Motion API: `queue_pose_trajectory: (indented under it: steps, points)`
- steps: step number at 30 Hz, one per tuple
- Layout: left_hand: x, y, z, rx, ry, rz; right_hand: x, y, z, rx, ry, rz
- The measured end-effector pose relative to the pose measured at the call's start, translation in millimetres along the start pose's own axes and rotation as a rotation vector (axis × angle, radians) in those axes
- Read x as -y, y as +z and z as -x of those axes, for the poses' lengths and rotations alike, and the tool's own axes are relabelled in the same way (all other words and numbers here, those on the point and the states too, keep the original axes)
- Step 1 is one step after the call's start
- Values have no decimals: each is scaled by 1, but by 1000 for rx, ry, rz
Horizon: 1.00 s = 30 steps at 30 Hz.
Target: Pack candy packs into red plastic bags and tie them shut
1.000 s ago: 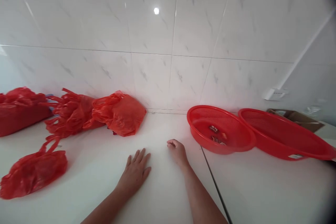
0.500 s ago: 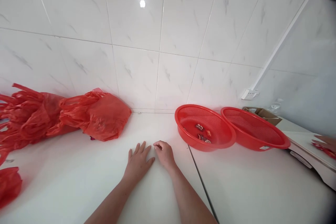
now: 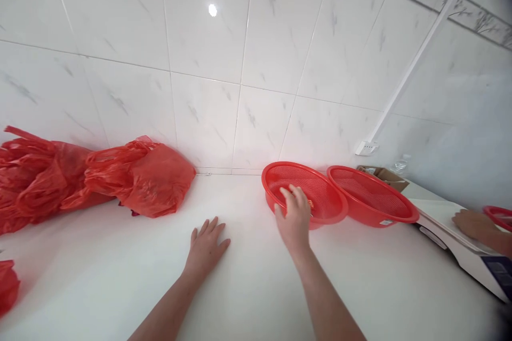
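Note:
My left hand (image 3: 207, 245) lies flat on the white table (image 3: 236, 287) with its fingers spread, holding nothing. Over the near left rim of a red perforated plastic basket (image 3: 328, 213) hovers my right hand (image 3: 295, 218), fingers apart and slightly curled, with nothing seen in it. A small wrapped packet (image 3: 311, 204) shows inside the basket just right of that hand; the hand covers the rest of the basket's bottom.
A second red basket (image 3: 384, 221) stands to the right, beside a white scale (image 3: 444, 232) where another person's hand (image 3: 474, 224) rests. Knotted red plastic bags (image 3: 160, 178) lie at the left against the tiled wall (image 3: 204, 112). Behind the scale are a cardboard box (image 3: 386, 177) and a clear bottle (image 3: 401, 164).
My right hand has moved right from the table beside my left hand to above the basket, its fingers opening. My left hand stays flat. The view has turned slightly right.

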<state>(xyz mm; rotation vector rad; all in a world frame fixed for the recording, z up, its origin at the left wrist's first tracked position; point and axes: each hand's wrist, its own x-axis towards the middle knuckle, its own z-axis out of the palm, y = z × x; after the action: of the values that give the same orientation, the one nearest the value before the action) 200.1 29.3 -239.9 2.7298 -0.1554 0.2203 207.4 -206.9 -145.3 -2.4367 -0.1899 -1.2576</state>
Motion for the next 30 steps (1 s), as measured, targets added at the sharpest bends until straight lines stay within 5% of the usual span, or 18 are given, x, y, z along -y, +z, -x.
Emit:
queue_pose_trajectory:
  steps: [5,9,26,30]
  points:
    - [2,3,0,-4,2,25,-70,-31,17,333,20,211]
    - [1,5,1,-29,6,51,-88,-37,44,369,-68,286]
    - [-3,-6,11,-4,-11,171,-62,-35,35,379,-42,508]
    - [-1,-3,13,-28,13,205,-40,-25,34,260,-13,497]
